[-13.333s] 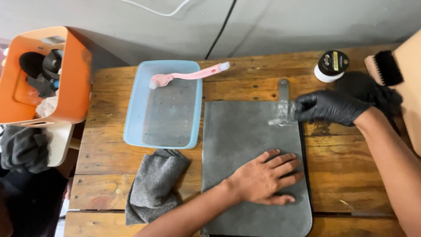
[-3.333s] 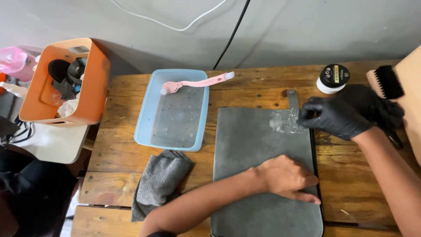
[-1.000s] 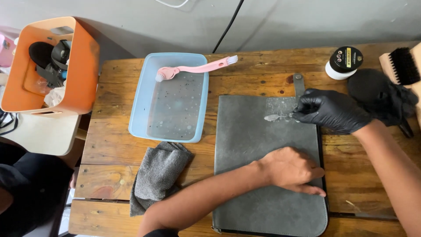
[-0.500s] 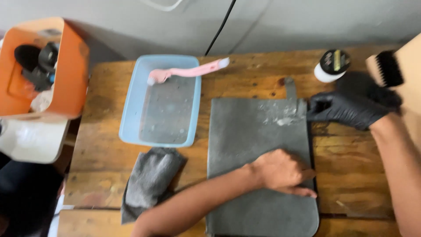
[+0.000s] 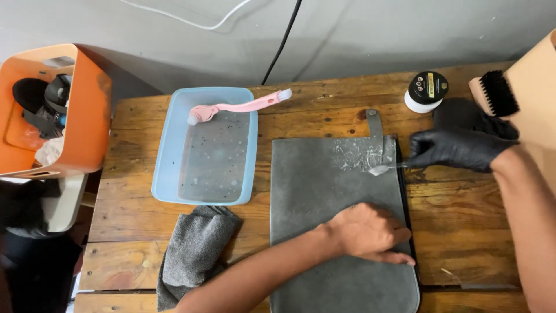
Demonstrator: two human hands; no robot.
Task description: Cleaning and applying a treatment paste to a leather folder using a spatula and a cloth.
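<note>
gloved right hand (image 5: 457, 149) gripping a small foamy brush (image 5: 382, 169) on the grey sleeve (image 5: 341, 232), bare left hand (image 5: 370, 233) flat on it

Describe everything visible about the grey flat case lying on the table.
The grey case is a flat, suede-like rectangle with rounded lower corners, a dark edge along its right side and a strap tab at the top. It lies flat on the wooden table. White foam marks its upper right area. The left hand presses on it; the gloved right hand holds a small tool to the foam.
</note>
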